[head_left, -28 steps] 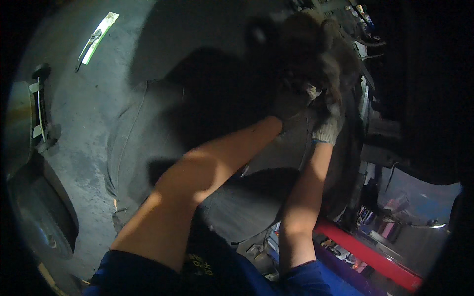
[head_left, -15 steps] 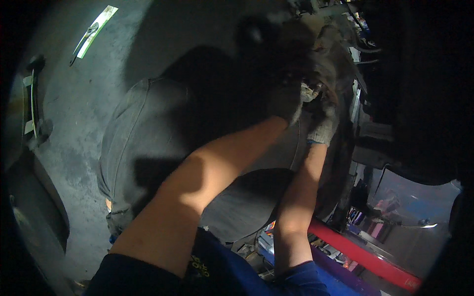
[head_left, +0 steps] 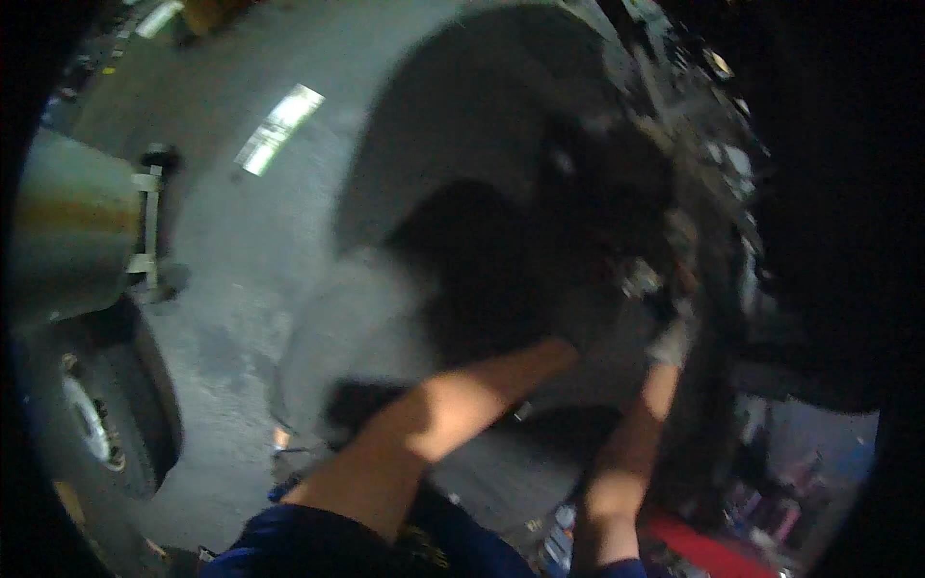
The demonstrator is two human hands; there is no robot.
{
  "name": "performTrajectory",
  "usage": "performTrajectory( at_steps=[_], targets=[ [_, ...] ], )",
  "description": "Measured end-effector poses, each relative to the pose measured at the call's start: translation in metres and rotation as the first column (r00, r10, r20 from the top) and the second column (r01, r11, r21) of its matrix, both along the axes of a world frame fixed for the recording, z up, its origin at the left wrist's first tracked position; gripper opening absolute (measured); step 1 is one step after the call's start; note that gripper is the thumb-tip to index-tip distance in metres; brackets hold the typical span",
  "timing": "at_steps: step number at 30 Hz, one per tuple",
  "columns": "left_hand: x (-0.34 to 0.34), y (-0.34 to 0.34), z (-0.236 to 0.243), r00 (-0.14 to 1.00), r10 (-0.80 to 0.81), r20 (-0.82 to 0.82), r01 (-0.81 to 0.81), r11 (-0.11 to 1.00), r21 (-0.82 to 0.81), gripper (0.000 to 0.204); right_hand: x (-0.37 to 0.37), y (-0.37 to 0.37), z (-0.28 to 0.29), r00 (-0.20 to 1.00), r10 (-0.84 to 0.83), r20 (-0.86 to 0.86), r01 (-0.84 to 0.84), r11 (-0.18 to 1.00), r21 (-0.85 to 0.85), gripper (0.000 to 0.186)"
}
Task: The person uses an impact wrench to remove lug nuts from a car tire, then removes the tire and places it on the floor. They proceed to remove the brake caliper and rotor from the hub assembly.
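My left hand, in a dark-looking glove, is deep in shadow beside a dark, grimy mechanical assembly at the upper right, next to a pale, blurred piece. My right hand, in a pale knit glove, is raised against the lower right side of that assembly. The fingers of both hands are smeared or lost in the dark, so what they grip is unclear. My dark-grey trousered legs lie under my forearms.
At left stand a metal cylindrical body and a tyre on a rim. A pale strip lies on the grey floor. At lower right are a red bar and cluttered items. A dark mass fills the right side.
My view has swung, so the scene sits lower and further right and more shows at the left. The picture is now blurred. Both hands remain at the mechanical assembly.
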State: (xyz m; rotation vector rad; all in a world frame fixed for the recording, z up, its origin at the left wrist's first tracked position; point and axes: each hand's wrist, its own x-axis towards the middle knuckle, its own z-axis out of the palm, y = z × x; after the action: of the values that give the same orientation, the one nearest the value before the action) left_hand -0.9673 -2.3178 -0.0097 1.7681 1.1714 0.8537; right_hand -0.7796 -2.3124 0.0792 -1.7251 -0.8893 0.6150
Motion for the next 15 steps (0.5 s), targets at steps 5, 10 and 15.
performTrajectory(
  at_steps=[5, 10, 15],
  targets=[
    [-0.005, -0.007, -0.002, 0.935, -0.038, 0.352, 0.034, 0.999, 0.019, 0.048, -0.027, -0.012, 0.011, 0.980, 0.162, 0.115, -0.184, 0.960, 0.212, 0.049],
    [-0.035, -0.007, 0.025, 0.876, -0.144, 0.459, 0.104, 0.988, 0.111, 0.047, -0.019, -0.018, 0.008, 0.965, 0.183, 0.186, -0.215, 0.961, 0.171, 0.052],
    [-0.080, 0.004, 0.075, 0.931, -0.295, 0.214, 0.338, 0.918, -0.209, 0.046, -0.011, -0.018, -0.010, 0.954, 0.174, 0.245, -0.201, 0.975, 0.091, 0.050]
  ],
)
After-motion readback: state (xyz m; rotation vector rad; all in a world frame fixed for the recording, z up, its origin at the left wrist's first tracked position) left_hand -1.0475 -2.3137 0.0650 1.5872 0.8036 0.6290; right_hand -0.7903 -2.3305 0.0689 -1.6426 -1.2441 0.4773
